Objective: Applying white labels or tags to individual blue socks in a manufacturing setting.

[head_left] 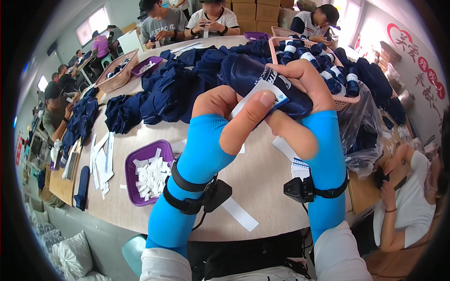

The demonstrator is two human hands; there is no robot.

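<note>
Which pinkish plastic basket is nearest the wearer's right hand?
The pale-pink lattice basket heaped with rolled navy fabric bundles, beyond the right hand. The others stand farther off: a left basket and a back basket.

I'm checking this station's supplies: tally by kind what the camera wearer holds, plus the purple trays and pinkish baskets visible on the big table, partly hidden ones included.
Held navy fabric bundle: 1
Held white paper strip: 1
Purple plastic trays: 3
Pinkish perforated baskets: 3
Total: 8
</note>
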